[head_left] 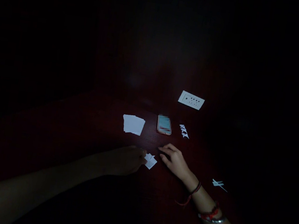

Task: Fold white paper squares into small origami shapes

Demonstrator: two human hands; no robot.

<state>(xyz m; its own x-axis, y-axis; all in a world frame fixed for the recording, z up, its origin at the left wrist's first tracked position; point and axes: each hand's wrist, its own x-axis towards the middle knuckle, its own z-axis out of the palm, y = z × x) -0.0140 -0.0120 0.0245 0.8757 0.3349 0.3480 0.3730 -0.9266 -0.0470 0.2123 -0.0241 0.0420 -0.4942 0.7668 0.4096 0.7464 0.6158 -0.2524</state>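
Note:
Between my two hands, a small folded piece of white paper rests on the dark red table. My left hand is closed at its left edge, the fingertips pinching it there. Just to the right, my right hand lies low over the table with fingers apart and nothing in them. Beyond my left hand is a stack of white paper sheets. Several small folded paper pieces sit in a row further right.
A phone-like device, its screen blurred, lies between the sheets and the folded row. Thin paper strips are right of my right forearm. A white socket panel is at the back. The surroundings are very dark.

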